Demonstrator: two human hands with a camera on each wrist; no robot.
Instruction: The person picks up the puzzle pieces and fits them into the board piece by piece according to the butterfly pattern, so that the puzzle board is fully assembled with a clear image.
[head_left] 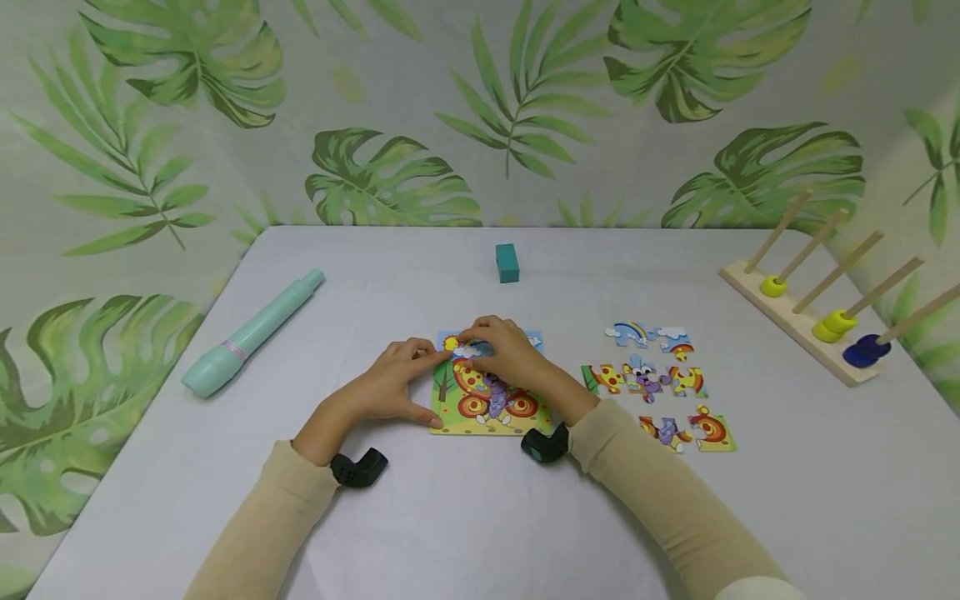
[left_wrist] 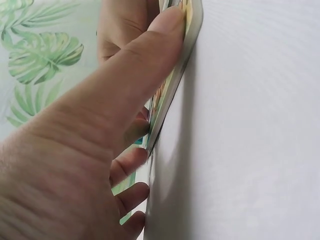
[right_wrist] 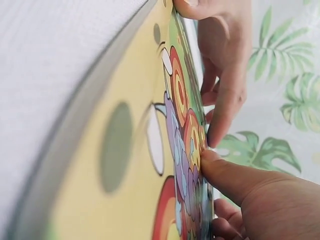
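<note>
1. Both the left hand (head_left: 393, 379) and right hand (head_left: 513, 354) touch a butterfly jigsaw (head_left: 468, 427) on the white bench (head_left: 450, 521), seen from the head. The left fingers spread from thumb, along its left side; the right thumb and index are slightly parted at its upper left, and I cannot tell whether they pinch anything. Seven loose jigsaw pieces (head_left: 645, 379) lie to the right.
2. Left wrist: the thumb rests on the jigsaw's edge.
3. Right wrist: the thumb tip touches the printed surface.
</note>
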